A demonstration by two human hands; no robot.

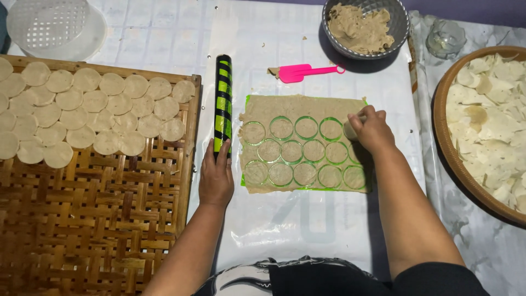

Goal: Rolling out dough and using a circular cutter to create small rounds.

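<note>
Fourteen or so circles already cut in dough sheet (298, 107) on green mat (247, 181), mid-counter. Right hand (371, 130) clenched round small round cutter (350, 130) at sheet's right edge, pressing. Left hand (216, 176) rests, fingers curled, on striped rolling pin (222, 104) (parked beside mat). Cutting step nearly done, judging by filled rows; next likely lifting discs over to woven tray (98, 219).

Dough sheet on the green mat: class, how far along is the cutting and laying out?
Done: the flattened beige dough sheet carries cut circles, and pale dough rounds fill the upper part of the woven bamboo tray. In hand: the right hand grips a small cutter; the left hand rests on the green-and-black rolling pin. Left: circles unlifted, tray partly bare.
</note>
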